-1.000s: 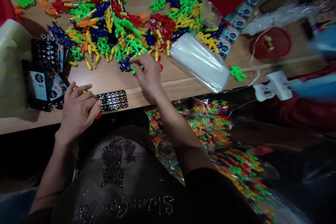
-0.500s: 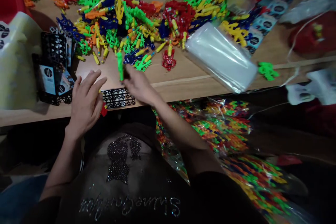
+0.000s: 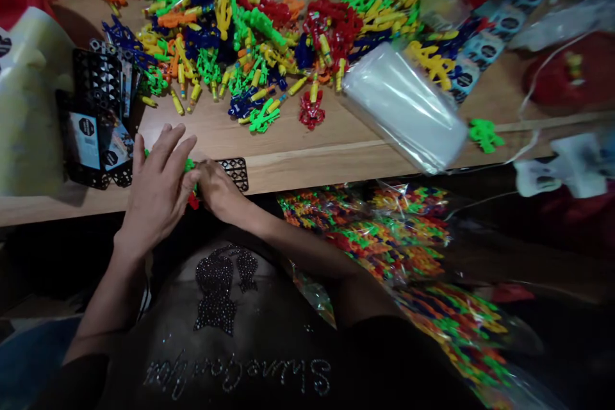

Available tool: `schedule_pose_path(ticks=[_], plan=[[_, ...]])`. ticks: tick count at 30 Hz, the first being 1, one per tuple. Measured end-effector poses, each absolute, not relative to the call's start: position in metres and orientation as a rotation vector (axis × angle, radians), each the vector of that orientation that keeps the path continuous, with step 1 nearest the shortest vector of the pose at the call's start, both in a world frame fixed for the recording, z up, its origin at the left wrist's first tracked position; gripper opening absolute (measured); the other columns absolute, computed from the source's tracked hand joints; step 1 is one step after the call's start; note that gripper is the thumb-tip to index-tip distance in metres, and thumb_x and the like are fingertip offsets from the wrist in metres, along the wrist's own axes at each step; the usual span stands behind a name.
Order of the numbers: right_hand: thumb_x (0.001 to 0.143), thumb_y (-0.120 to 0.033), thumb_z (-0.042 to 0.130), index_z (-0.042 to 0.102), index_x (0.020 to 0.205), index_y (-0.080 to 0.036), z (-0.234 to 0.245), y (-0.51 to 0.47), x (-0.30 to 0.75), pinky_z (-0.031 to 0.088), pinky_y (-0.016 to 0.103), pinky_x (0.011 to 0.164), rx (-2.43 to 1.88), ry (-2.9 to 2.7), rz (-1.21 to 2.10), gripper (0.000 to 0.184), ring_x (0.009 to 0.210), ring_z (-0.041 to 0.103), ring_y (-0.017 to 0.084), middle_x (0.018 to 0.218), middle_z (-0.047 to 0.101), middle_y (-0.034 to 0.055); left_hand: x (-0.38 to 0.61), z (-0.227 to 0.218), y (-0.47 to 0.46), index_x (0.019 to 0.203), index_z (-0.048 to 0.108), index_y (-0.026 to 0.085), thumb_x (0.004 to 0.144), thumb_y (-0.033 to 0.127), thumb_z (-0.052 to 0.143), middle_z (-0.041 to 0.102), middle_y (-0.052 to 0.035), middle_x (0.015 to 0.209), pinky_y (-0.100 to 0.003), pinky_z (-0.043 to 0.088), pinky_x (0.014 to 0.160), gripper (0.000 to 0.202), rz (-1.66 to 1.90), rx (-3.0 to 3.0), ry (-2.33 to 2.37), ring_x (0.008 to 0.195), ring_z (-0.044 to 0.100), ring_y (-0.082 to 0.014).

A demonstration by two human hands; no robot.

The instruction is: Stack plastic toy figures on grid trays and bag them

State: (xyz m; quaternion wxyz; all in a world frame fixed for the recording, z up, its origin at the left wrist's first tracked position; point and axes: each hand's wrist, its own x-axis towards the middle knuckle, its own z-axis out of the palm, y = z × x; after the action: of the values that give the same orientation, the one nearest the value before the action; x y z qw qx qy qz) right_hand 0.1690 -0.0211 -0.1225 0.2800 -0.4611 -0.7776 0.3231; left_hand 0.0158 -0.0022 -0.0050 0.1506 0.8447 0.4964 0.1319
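While the long wooden table carries a sprawling heap of bright interlocking plastic pieces and a clear plastic bag bundle, I'm watching its near edge: a black perforated plastic frame lies there, with the left hand and right hand together just beside it, clamped on a small green-and-red plastic piece.

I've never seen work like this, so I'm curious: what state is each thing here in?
Left hand: fingers extended, beside the right hand.
Right hand: curled at a green plastic piece, grip unclear.
Black perforated plastic panel: lying flat on the wooden tabletop, partly behind the right hand.
Clear plastic bags: flat bundle on the tabletop.
Large plastic bag: full of coloured pieces, below the tabletop.
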Motion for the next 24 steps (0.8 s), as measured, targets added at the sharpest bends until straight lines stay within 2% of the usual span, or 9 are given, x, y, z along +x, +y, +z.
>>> schedule_pose_path(ticks=[3,7,9,11,14,16,19,21,24], plan=[[0.105,-0.011,0.041,0.055,0.126,-0.016,-0.118,-0.012,0.169,0.052,0.049,0.109,-1.224,-2.171,0.877,0.026,0.116,0.058,0.029,0.12,0.065,0.0162,0.021,-0.002,0.001,0.142,0.059,0.03,0.112,0.041,0.042,0.054,-0.0036,0.166,-0.058,0.021,0.138,0.037,0.317,2.481,1.456,0.16,0.044,-0.0253],[0.101,-0.006,0.049,0.055,0.132,-0.015,-0.103,0.023,0.216,0.055,0.045,0.104,-1.122,-2.194,0.858,0.033,0.113,0.062,0.026,0.119,0.068,0.0124,0.022,0.0,0.003,0.118,0.071,0.022,0.108,0.026,0.04,0.069,-0.0102,0.149,-0.059,0.035,0.131,0.033,0.27,2.545,1.427,0.148,0.059,-0.0274],[0.105,-0.011,0.05,0.06,0.129,-0.02,-0.094,0.045,0.255,0.051,0.049,0.112,-1.238,-2.114,0.677,0.028,0.121,0.06,0.027,0.128,0.068,0.011,0.02,0.0,0.003,0.109,0.072,0.023,0.108,0.026,0.042,0.072,-0.009,0.144,-0.058,0.037,0.129,0.031,0.313,2.538,1.408,0.145,0.062,-0.0279],[0.104,-0.008,0.045,0.067,0.119,-0.021,-0.09,0.066,0.295,0.048,0.052,0.113,-1.503,-2.098,0.486,0.029,0.121,0.058,0.029,0.126,0.069,0.0122,0.018,0.0,0.002,0.105,0.072,0.022,0.108,0.028,0.043,0.073,-0.0087,0.142,-0.058,0.038,0.129,0.029,0.327,2.529,1.395,0.142,0.064,-0.0283],[0.102,-0.002,0.038,0.07,0.118,-0.014,-0.096,0.086,0.336,0.045,0.055,0.112,-1.744,-2.087,0.42,0.038,0.12,0.056,0.03,0.125,0.07,0.016,0.017,-0.002,0.002,0.101,0.07,0.022,0.11,0.034,0.044,0.075,-0.0075,0.14,-0.056,0.039,0.129,0.03,0.356,2.502,1.409,0.14,0.065,-0.027],[0.104,-0.004,0.039,0.067,0.127,-0.012,-0.104,0.088,0.346,0.046,0.055,0.112,-1.71,-2.098,0.496,0.037,0.122,0.056,0.029,0.128,0.069,0.0154,0.017,-0.003,0.002,0.104,0.071,0.024,0.111,0.037,0.043,0.075,-0.0061,0.138,-0.053,0.038,0.129,0.032,0.379,2.482,1.42,0.139,0.066,-0.0249],[0.106,-0.015,0.046,0.059,0.139,-0.017,-0.114,0.075,0.335,0.045,0.057,0.116,-1.582,-2.065,0.595,0.035,0.129,0.056,0.031,0.136,0.066,0.0138,0.018,-0.004,0.001,0.125,0.068,0.025,0.112,0.034,0.041,0.069,-0.0062,0.148,-0.05,0.037,0.131,0.032,0.377,2.481,1.43,0.143,0.062,-0.023],[0.105,-0.019,0.05,0.052,0.143,-0.017,-0.115,0.062,0.313,0.045,0.058,0.119,-1.472,-2.036,0.663,0.039,0.133,0.055,0.031,0.141,0.063,0.0155,0.017,-0.005,0.0,0.141,0.061,0.025,0.109,0.031,0.044,0.059,-0.0087,0.161,-0.049,0.038,0.13,0.036,0.387,2.499,1.446,0.15,0.055,-0.0246],[0.1,-0.012,0.047,0.046,0.145,-0.013,-0.112,0.045,0.266,0.049,0.054,0.116,-1.266,-2.007,0.826,0.045,0.128,0.059,0.029,0.137,0.063,0.0174,0.015,-0.005,0.001,0.157,0.048,0.026,0.105,0.026,0.047,0.043,-0.01,0.173,-0.048,0.04,0.13,0.052,0.379,2.511,1.473,0.159,0.044,-0.0279]])
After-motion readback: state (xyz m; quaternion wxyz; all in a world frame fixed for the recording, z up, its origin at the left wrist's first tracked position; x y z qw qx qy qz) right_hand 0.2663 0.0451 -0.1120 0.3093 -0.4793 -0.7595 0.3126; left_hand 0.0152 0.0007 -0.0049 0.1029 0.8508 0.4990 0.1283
